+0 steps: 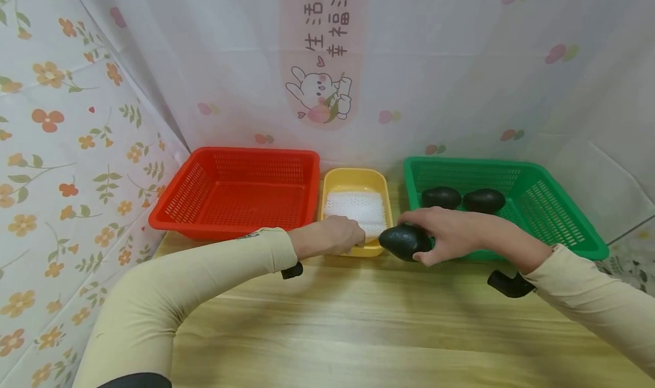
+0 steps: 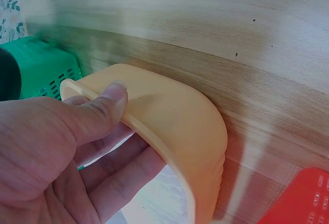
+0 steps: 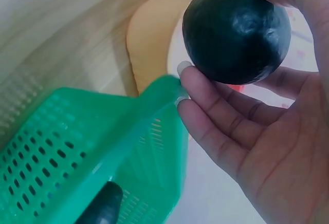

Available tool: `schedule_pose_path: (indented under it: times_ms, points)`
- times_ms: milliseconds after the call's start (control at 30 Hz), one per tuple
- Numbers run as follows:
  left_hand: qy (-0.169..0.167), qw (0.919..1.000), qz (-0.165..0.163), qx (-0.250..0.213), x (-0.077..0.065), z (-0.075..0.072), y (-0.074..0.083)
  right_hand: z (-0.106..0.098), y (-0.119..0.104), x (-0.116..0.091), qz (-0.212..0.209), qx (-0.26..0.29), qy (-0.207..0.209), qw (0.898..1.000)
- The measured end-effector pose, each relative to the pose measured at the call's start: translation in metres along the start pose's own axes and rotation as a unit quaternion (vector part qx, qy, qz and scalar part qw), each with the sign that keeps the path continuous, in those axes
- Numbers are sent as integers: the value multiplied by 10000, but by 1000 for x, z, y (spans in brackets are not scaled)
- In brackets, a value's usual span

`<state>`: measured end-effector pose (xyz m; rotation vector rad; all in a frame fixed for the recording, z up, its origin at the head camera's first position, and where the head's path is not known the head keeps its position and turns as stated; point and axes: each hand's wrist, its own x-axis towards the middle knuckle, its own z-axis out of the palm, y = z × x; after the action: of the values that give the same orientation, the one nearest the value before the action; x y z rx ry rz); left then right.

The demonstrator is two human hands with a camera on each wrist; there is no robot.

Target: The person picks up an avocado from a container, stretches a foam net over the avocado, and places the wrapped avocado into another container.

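My right hand (image 1: 445, 231) holds a dark green avocado (image 1: 404, 242) between thumb and fingers, in front of the green basket's (image 1: 573, 220) left side. Up close in the right wrist view, the avocado (image 3: 236, 31) shows its rounded end. My left hand (image 2: 77, 147) is at the near rim of a small yellow tray (image 2: 175, 95), its thumb on the outer wall and its other fingers inside, pinching the rim. White foam netting (image 1: 355, 206) lies in the tray. Two more avocados, one on the left (image 1: 441, 197) and one on the right (image 1: 483, 200), lie in the green basket.
A red basket (image 1: 256, 200) with nothing in it stands left of the yellow tray. All three containers stand in a row along the back of the wooden table (image 1: 327, 331). Printed cloth (image 1: 230, 69) hangs behind them and to the left.
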<state>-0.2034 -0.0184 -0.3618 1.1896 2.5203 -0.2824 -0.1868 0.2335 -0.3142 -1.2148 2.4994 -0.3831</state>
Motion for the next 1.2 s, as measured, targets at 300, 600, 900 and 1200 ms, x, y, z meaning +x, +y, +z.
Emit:
schedule_pose_path:
  times_ms: [300, 600, 900, 1200]
  points:
    - [0, 10000, -21, -35, -1, -1, 1, 10, -6, 3, -183, -152, -16, 9997]
    - [81, 10000, 21, 14, 0, 0, 0, 22, -10, 9, -24, -168, -180, 9997]
    - [83, 9999, 104, 34, 1, 1, -1, 36, -11, 16, -147, -121, -366, 9991]
    - [106, 9999, 75, 15, 2, 1, -2, 51, -12, 23, -338, -110, -428, 9985]
